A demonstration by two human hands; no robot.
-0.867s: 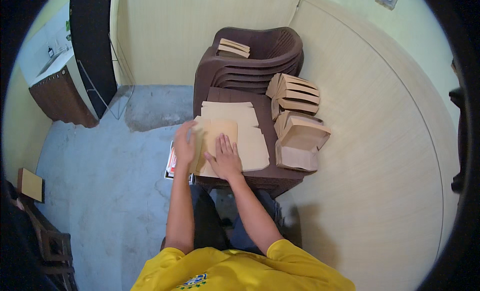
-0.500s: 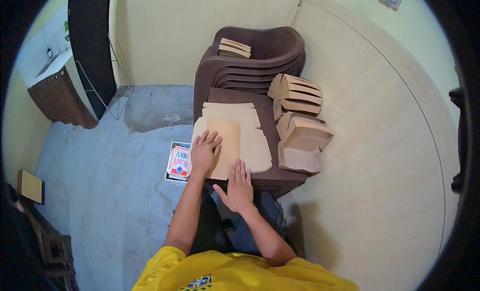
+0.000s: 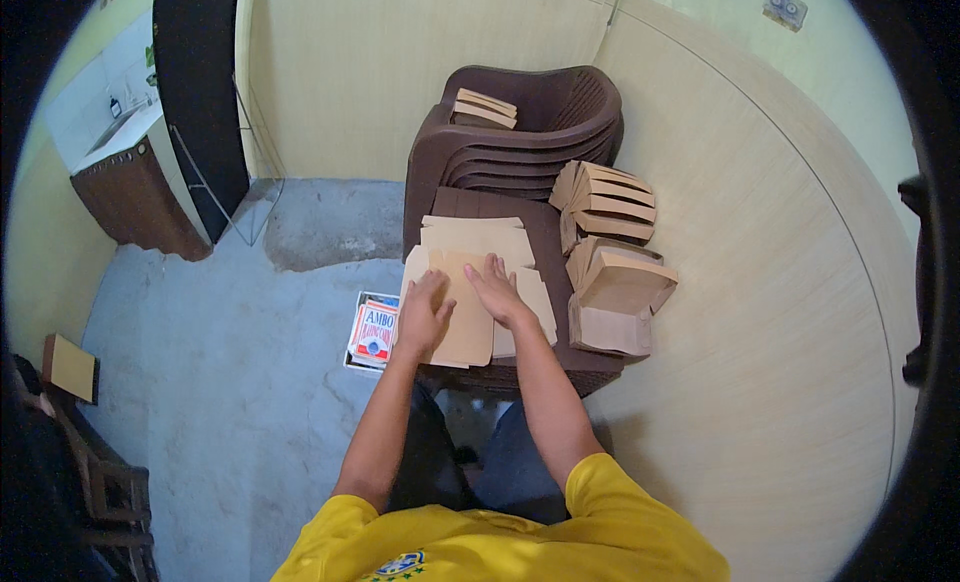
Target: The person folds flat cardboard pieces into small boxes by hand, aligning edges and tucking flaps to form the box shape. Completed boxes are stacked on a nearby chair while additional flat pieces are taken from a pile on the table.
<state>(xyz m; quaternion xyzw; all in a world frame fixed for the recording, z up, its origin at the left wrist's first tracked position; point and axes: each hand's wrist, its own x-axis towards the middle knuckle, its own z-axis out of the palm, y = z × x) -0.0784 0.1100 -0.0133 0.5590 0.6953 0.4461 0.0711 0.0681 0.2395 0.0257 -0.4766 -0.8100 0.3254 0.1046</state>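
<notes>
Both grips (image 3: 423,314) (image 3: 497,294) touch tan panel (image 3: 470,327) (long axis forward).

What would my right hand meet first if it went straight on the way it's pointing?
Probably the far part of the flat, pale tan cardboard sheet, though whether your right hand would touch it is unclear. The dark brown plastic chair stack stands beyond.

- Pale wood-grain panelling (image 3: 760,282) along the back and right, a light green wall (image 3: 840,92) above
- Blue-grey floor (image 3: 230,382), blotchy, with a darker patch (image 3: 330,222) toward the back
- Stacked brown chairs (image 3: 545,147) near the panelling
- White sink (image 3: 110,137) over a brown curtain (image 3: 145,202), beside a tall black panel (image 3: 200,82)
- Soft shadow (image 3: 640,452) low at right
</notes>
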